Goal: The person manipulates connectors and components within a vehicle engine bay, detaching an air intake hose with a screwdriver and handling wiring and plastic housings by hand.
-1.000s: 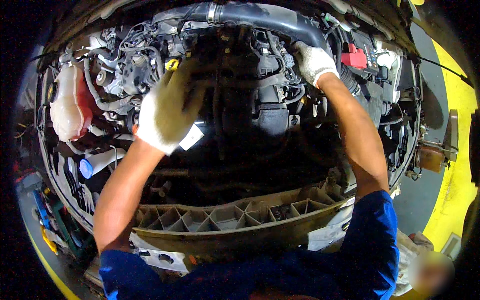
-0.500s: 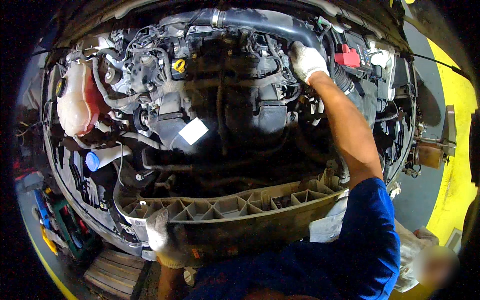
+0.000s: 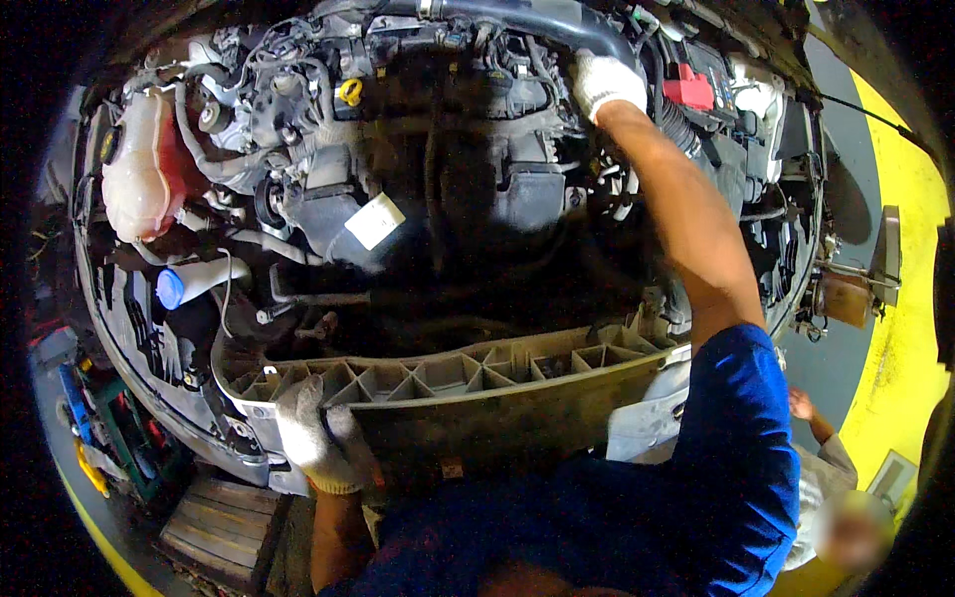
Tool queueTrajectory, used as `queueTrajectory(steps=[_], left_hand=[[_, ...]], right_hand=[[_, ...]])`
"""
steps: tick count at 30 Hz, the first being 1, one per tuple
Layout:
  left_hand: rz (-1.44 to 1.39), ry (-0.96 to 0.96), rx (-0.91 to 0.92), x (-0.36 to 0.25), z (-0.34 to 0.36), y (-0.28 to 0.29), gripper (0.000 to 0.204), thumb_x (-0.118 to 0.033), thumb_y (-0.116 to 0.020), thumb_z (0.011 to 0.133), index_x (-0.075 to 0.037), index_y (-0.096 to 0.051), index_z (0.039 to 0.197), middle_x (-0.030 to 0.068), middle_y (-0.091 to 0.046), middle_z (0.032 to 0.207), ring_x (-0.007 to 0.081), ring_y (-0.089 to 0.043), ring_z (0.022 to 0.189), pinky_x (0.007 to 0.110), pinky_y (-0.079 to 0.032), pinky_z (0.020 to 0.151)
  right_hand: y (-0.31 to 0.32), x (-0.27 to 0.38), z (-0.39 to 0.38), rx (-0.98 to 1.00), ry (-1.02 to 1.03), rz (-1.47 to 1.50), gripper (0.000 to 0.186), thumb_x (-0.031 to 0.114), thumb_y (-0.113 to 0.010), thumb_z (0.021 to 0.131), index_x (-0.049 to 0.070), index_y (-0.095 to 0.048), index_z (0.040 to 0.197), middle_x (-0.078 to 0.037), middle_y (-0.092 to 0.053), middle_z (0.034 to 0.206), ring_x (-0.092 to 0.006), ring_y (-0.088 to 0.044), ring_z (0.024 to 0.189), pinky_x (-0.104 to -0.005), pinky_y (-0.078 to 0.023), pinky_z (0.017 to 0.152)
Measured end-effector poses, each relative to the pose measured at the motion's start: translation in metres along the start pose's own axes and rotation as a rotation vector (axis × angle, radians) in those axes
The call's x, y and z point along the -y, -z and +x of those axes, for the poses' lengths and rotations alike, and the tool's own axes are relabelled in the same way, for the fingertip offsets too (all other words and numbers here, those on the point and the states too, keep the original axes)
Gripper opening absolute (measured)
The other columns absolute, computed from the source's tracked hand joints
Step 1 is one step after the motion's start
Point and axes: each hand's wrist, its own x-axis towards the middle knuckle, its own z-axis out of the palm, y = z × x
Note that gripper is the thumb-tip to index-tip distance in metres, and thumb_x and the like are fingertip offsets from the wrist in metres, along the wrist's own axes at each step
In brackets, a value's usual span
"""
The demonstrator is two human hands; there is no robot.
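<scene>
My left hand (image 3: pixel 316 435), in a whitish knit glove, lies with its fingers apart on the edge of a ribbed front panel (image 3: pixel 497 396). Its thumb side is partly in shade. Farther off, my right hand (image 3: pixel 609 85), gloved the same way, is closed beside the bend of a thick black air hose (image 3: pixel 537 14). Whatever its curled fingers hold is hidden. My right arm reaches across the engine bay, where a white rectangular tag (image 3: pixel 375 221) rests on the dark engine (image 3: pixel 537 199).
At the left stand a coolant tank (image 3: pixel 146 174) with pinkish liquid and a filler neck with a blue cap (image 3: pixel 170 289). A red terminal cover (image 3: pixel 688 90) sits at the right. A slatted wooden step (image 3: pixel 217 527) is at lower left. Another person's hand (image 3: pixel 800 403) shows at lower right.
The view has shifted, and the engine bay appears higher. My left hand's fingers now show more spread on the panel edge. The right hand stays by the hose. The other person's hand has appeared.
</scene>
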Motion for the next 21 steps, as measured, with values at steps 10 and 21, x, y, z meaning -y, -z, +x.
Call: queueTrajectory(steps=[10, 21], left_hand=[[0.018, 0.039, 0.031, -0.001, -0.003, 0.002, 0.043, -0.033, -0.051, 0.107, 0.005, -0.059, 0.124, 0.0246, -0.062, 0.115, 0.0374, -0.064, 0.1, 0.047, -0.052, 0.091], [-0.025, 0.009, -0.032, 0.006, -0.005, -0.004, 0.041, -0.031, -0.054, 0.106, 0.007, -0.061, 0.121, 0.0245, -0.064, 0.115, 0.0351, -0.064, 0.102, 0.046, -0.051, 0.092]], right_hand=[[0.009, 0.008, -0.009, 0.034, -0.022, -0.025, 0.036, 0.024, -0.043, 0.1, 0.009, -0.069, 0.121, -0.018, -0.07, 0.124, -0.035, -0.066, 0.118, -0.0475, -0.053, 0.099], [-0.011, 0.003, -0.002, -0.061, 0.025, -0.105, 0.036, 0.027, -0.042, 0.1, 0.015, -0.065, 0.125, -0.022, -0.07, 0.119, -0.04, -0.067, 0.114, -0.051, -0.052, 0.096]])
